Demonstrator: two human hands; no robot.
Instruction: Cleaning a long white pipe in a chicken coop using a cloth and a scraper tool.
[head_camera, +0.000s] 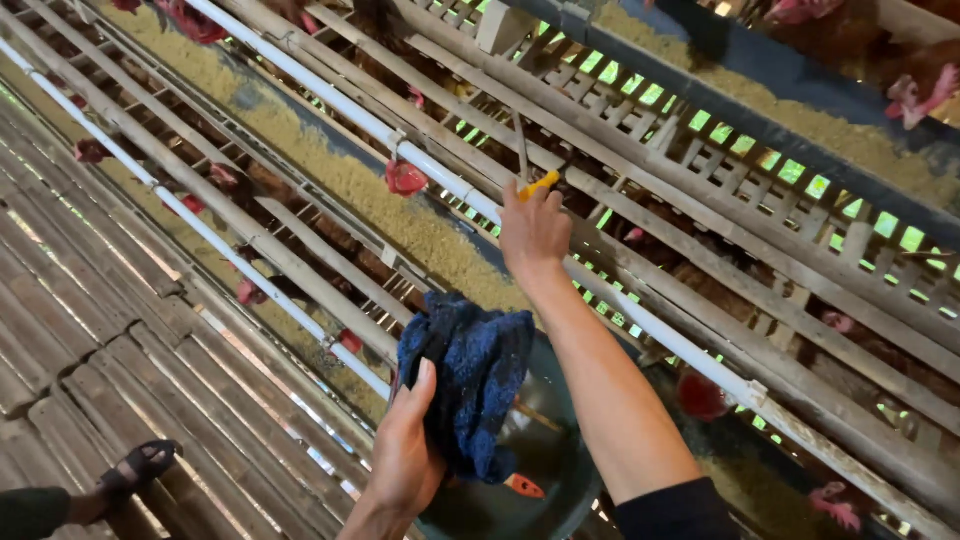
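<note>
Slatted wooden cages (700, 170) run from 10 to 4 o'clock above a bamboo floor (90, 330), with a smooth white pipe (300, 75) and a trough of grainy yellow feed (350, 185) alongside. At 12 o'clock the right hand (533, 232) closes its fingers round a yellow-handled tool (537, 184), whose thin metal shaft points up toward 12. At 6 o'clock the left hand (405, 455) grips a nubbly dark blue cloth (472, 380), thumb pressed flat, over a round dark green bowl (555, 470)
</note>
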